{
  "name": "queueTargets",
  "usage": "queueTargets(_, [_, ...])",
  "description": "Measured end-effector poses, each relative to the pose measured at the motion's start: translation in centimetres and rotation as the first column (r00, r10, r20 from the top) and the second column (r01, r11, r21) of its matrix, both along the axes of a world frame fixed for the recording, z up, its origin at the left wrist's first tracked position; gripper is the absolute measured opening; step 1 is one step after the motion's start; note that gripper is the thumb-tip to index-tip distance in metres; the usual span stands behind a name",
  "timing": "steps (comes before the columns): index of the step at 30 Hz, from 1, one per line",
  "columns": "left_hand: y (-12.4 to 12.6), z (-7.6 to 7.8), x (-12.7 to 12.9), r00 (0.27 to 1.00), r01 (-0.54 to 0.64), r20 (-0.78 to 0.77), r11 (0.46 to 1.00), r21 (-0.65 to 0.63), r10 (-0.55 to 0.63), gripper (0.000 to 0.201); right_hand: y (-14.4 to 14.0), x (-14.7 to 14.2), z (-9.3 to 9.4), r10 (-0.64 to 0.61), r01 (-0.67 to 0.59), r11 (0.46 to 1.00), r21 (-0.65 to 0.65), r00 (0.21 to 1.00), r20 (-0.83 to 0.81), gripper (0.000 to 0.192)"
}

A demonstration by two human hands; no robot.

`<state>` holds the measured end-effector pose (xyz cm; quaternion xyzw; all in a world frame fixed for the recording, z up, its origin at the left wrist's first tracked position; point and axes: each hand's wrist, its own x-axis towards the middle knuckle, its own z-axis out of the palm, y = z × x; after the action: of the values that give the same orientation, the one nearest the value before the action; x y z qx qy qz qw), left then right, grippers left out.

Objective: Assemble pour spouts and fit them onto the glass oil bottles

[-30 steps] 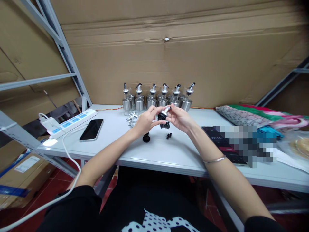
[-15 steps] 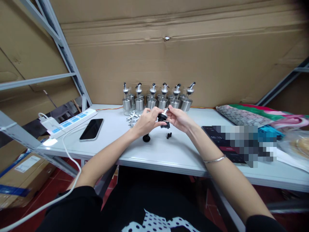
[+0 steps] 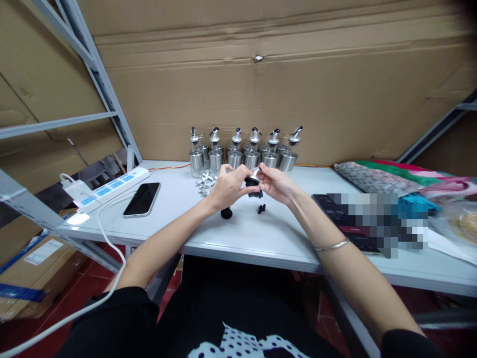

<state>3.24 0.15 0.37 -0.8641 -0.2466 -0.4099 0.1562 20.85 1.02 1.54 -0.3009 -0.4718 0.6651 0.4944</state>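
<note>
Between my two hands, above the table, is a bottle pour spout point(image 3: 252, 181) with a black ribbed stopper and a silver top. My left hand point(image 3: 231, 186) is closed around the black stopper part. The fingertips of my right hand point(image 3: 275, 183) pinch the silver spout end. Below my left hand a round black stopper piece point(image 3: 226, 213) lies on the table. Small black caps point(image 3: 261, 209) lie under my right hand, and more black parts point(image 3: 255, 194) are partly hidden behind the hands. Silver spout parts point(image 3: 206, 183) are piled left of my left hand.
Several glass-and-steel bottles point(image 3: 234, 159) with pour spouts stand in rows at the back of the table point(image 3: 179, 219). A phone point(image 3: 142, 200) and a power strip point(image 3: 115, 189) are on the left. Right of me lie a dark screen point(image 3: 335, 214) and a patterned cloth bag point(image 3: 368, 178).
The spout between my hands has tilted slightly, its black stopper now more level. Both hands keep their grip and have hardly moved.
</note>
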Motion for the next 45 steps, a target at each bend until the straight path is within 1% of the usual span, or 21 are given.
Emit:
queueTargets(2, [-0.1,0.0,0.0,1.000,0.022,0.023,1.000,-0.021,-0.021,0.046,-0.1,0.0,0.1,0.010,-0.010,1.000,0.004,1.000,-0.001,0.020])
queueTargets(4, [0.0,0.1,-0.1,0.996,0.068,0.070,0.995,-0.069,-0.063,0.045,-0.3,0.0,0.2,0.025,-0.025,0.999,0.022,1.000,-0.013,0.020])
queueTargets(7, [0.4,0.1,-0.4,0.970,0.146,0.220,0.973,-0.177,-0.106,0.042,-0.5,-0.3,0.2,0.034,-0.032,0.997,0.066,0.999,-0.032,0.020])
queueTargets(9, [0.7,0.1,-0.5,0.940,0.175,0.325,0.961,-0.212,-0.100,0.041,-0.5,-0.5,0.1,0.009,-0.008,0.994,0.106,1.000,-0.005,0.019])
queueTargets(11, [1.0,0.1,-0.5,0.924,0.173,0.372,0.963,-0.204,-0.088,0.040,-0.4,-0.7,-0.1,-0.068,0.059,0.985,0.165,0.996,0.052,0.022])
queueTargets(13, [1.1,0.0,-0.5,0.930,0.157,0.358,0.970,-0.185,-0.083,0.039,-0.3,-0.8,-0.2,-0.152,0.122,0.964,0.238,0.982,0.112,0.024])
queueTargets(14, [1.1,0.0,-0.5,0.938,0.143,0.339,0.972,-0.185,-0.073,0.039,-0.3,-0.9,-0.3,-0.174,0.133,0.954,0.269,0.975,0.136,0.025])
queueTargets(15, [1.1,0.0,-0.5,0.946,0.126,0.319,0.973,-0.194,-0.059,0.038,-0.3,-0.9,-0.3,-0.176,0.124,0.948,0.292,0.972,0.157,0.026])
queueTargets(18, [1.1,0.0,-0.6,0.961,0.069,0.275,0.971,-0.227,-0.004,0.038,-0.4,-0.9,-0.3,-0.130,0.053,0.945,0.324,0.967,0.220,0.028])
queueTargets(20, [1.2,0.0,-0.7,0.965,0.053,0.263,0.972,-0.227,0.009,0.037,-0.5,-0.9,-0.3,-0.124,0.029,0.938,0.344,0.958,0.257,0.029])
queueTargets(24, [1.3,0.2,-1.0,0.965,0.077,0.263,0.975,-0.211,-0.019,0.036,-0.7,-0.9,-0.3,-0.163,0.030,0.909,0.415,0.943,0.289,0.028])
queueTargets(28, [1.3,0.2,-1.0,0.973,0.128,0.219,0.963,-0.237,-0.076,0.038,-0.8,-0.7,-0.1,-0.125,-0.039,0.900,0.435,0.931,0.343,0.026])
queueTargets(31, [1.2,0.1,-0.9,0.976,0.150,0.194,0.948,-0.279,-0.098,0.037,-0.7,-0.7,-0.1,-0.142,-0.006,0.900,0.435,0.942,0.306,0.027])
queueTargets(33, [1.2,0.0,-0.9,0.971,0.156,0.219,0.941,-0.299,-0.092,0.033,-0.5,-0.7,-0.2,-0.156,0.026,0.896,0.443,0.953,0.259,0.029])
queueTargets(36, [1.0,0.2,-0.8,0.964,0.167,0.252,0.927,-0.335,-0.083,0.028,-0.4,-0.7,-0.3,-0.189,0.063,0.873,0.484,0.957,0.218,0.030])
queueTargets(38, [0.8,0.4,-0.9,0.972,0.144,0.224,0.925,-0.351,-0.066,0.025,-0.4,-0.8,-0.3,-0.224,0.085,0.850,0.520,0.951,0.212,0.029])
queueTargets(41, [0.4,0.7,-1.2,0.985,0.090,0.171,0.938,-0.335,-0.033,0.025,-0.5,-1.0,-0.3,-0.258,0.104,0.826,0.553,0.944,0.207,0.028])
queueTargets(45, [0.2,0.9,-1.2,0.987,0.075,0.160,0.943,-0.325,-0.023,0.026,-0.6,-1.0,-0.2,-0.221,0.071,0.830,0.554,0.953,0.209,0.030])
